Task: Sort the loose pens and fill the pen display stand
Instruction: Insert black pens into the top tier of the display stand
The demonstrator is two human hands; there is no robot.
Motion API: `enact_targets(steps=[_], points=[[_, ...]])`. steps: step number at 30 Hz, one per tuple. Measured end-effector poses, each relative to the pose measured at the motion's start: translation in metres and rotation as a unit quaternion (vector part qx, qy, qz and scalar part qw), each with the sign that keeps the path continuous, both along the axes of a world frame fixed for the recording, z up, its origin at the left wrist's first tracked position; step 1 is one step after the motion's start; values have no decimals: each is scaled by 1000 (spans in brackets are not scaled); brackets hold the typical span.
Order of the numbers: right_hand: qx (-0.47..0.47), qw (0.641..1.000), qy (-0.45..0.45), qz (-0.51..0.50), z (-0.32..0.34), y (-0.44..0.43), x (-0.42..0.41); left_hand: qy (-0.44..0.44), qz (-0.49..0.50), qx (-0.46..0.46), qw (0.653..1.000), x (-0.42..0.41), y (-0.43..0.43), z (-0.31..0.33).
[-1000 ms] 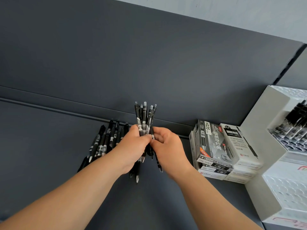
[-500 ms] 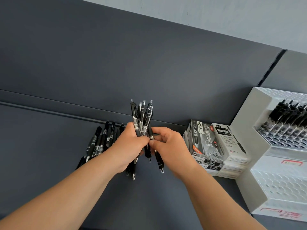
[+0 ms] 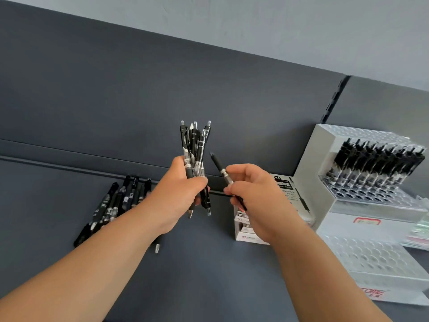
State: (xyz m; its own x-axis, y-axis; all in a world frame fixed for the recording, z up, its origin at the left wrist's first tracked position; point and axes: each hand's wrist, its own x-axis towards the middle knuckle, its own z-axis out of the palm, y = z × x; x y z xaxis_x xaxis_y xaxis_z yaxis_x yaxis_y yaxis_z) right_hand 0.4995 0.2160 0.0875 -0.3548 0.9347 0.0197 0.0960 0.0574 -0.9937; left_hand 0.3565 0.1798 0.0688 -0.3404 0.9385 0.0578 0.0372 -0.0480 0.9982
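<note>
My left hand [image 3: 180, 194] grips an upright bundle of black pens [image 3: 195, 147], their clicker ends pointing up. Just to its right, my right hand [image 3: 253, 194] pinches a single black pen [image 3: 219, 167], tilted up and to the left, apart from the bundle. A pile of loose black pens [image 3: 116, 203] lies on the dark shelf behind my left forearm. The white tiered pen display stand [image 3: 325, 163] is at the right; a row of black pens [image 3: 376, 163] fills its upper tier, while the lower tier's holes show no pens.
Stacked pen boxes [image 3: 287, 189] stand between my right hand and the stand, partly hidden by the hand. One more pen tip [image 3: 157, 248] shows under my left forearm. The dark grey shelf [image 3: 209, 275] runs to a back panel [image 3: 162, 89].
My right hand has drawn one pen out of the bundle and moved right, away from my left hand. The bundle has risen slightly. The view has shifted, showing more of the stand.
</note>
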Motion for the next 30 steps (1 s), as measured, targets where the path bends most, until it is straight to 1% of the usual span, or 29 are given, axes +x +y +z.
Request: enact_targets(steps=[3, 7, 10, 15, 17, 21, 26, 30], points=[[-14, 1000, 21, 1, 5, 5, 26, -11, -2, 8, 1000, 23, 6, 6], [21, 998, 31, -42, 7, 13, 63, -19, -7, 14, 1000, 56, 13, 12], [63, 996, 6, -67, 9, 19, 90, -19, -4, 10, 1000, 79, 17, 15], [80, 996, -2, -39, 15, 25, 129, -6, 3, 3, 1000, 118, 20, 20], [81, 996, 18, -27, 18, 26, 144, 5, 8, 5, 1000, 134, 20, 22], [92, 992, 84, -14, 24, 28, 176, 20, 21, 7, 1000, 163, 19, 25], [128, 982, 133, -41, 36, 37, 213, 42, 16, 16, 999, 196, 20, 31], [169, 972, 145, -79, 50, 52, 244, 52, 10, 23, 998, 223, 24, 40]])
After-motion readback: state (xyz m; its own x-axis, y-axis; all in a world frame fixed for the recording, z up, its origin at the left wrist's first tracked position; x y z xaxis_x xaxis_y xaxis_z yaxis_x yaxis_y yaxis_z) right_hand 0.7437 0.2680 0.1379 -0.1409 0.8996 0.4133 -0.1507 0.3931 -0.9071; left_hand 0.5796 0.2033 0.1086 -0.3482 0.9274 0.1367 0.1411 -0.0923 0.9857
